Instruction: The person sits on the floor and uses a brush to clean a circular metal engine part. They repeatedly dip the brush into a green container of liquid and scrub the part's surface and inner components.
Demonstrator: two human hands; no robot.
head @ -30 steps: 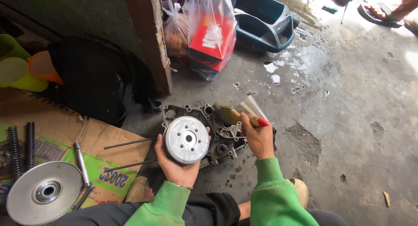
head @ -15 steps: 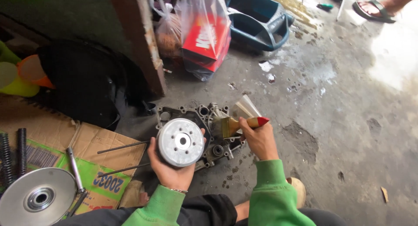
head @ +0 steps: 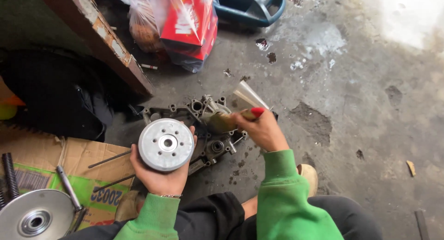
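My left hand (head: 159, 177) holds a round silver metal drum (head: 166, 144) with a central hub and small holes, face up. My right hand (head: 261, 129) grips a paintbrush (head: 226, 121) with a red handle end and dirty bristles, along with a clear plastic piece (head: 249, 96). The bristles rest over a grey engine casing (head: 203, 124) that lies on the concrete floor just behind the drum. Both sleeves are green.
Flattened cardboard (head: 69, 161) at left carries a large silver pulley disc (head: 37, 217), a ratchet handle (head: 68, 187), thin rods and a black spring (head: 9, 175). A rusty post (head: 106, 46), plastic bags with a red box (head: 189, 23), a blue crate (head: 249, 6) and black cloth (head: 55, 97) lie behind.
The drum in my left hand has come a little nearer and lower. My right hand has brought the brush down onto the casing. The view has tilted downward.
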